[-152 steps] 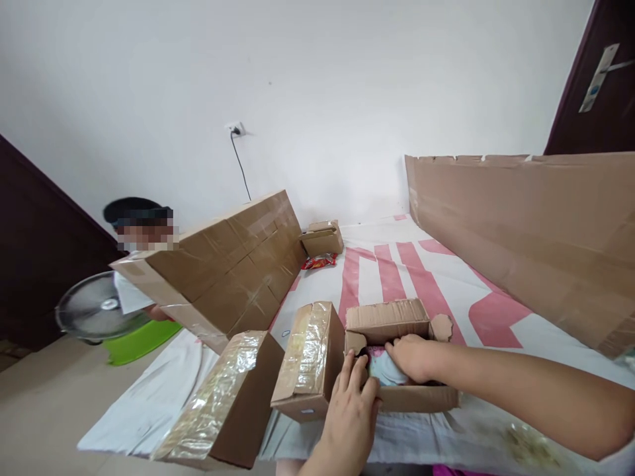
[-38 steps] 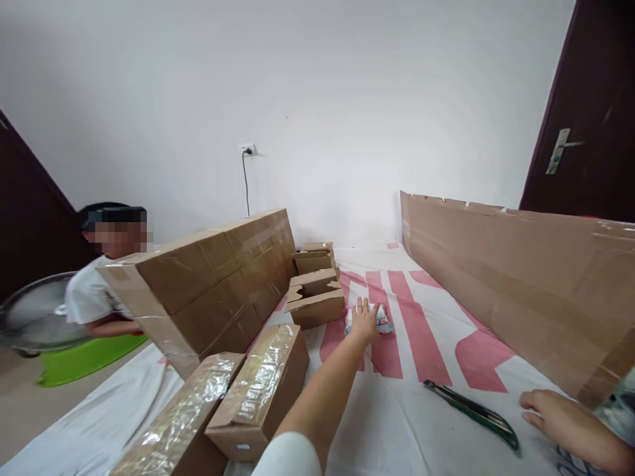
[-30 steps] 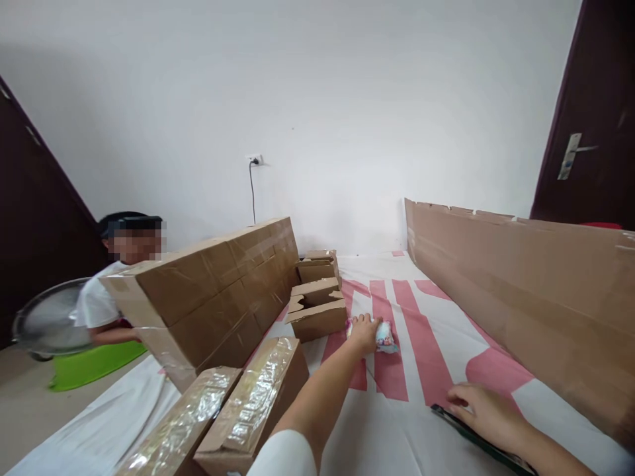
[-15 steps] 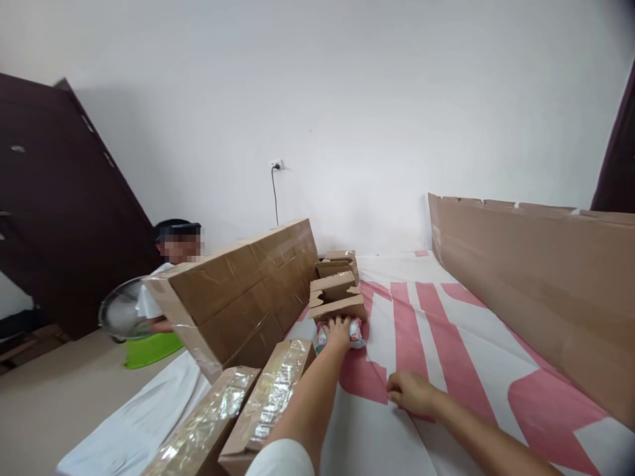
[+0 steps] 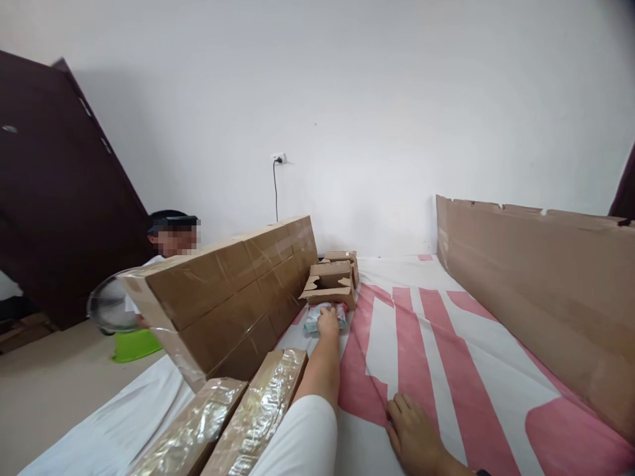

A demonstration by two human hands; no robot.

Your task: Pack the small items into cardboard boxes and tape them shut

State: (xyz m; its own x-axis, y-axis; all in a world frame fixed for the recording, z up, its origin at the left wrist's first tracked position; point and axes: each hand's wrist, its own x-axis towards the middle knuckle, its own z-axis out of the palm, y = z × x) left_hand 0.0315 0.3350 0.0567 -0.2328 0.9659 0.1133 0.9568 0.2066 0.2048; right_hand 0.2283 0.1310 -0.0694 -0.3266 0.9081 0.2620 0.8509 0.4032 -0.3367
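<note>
A small plastic packet [image 5: 311, 318], pale with pink and green parts, lies on the cloth against the near side of an open cardboard box [image 5: 342, 295]. My left hand [image 5: 328, 321] is on top of this packet, its fingers bent and closed on it. Nearer and to the right, my right hand [image 5: 414, 430] rests palm down on the white and red cloth [image 5: 446, 357], fingers apart and holding nothing.
A long stack of taped boxes [image 5: 233, 284] stands left, with two taped cartons [image 5: 270, 403] nearer me. A cardboard panel [image 5: 536, 291] rises at right. Behind the stack are a person [image 5: 173, 231], a fan [image 5: 106, 301] and a green basin [image 5: 136, 344].
My left hand has reached farther forward with the packet, and the open box has shifted away, nearer the box behind it. The fingers of my right hand have gone from curled to spread.
</note>
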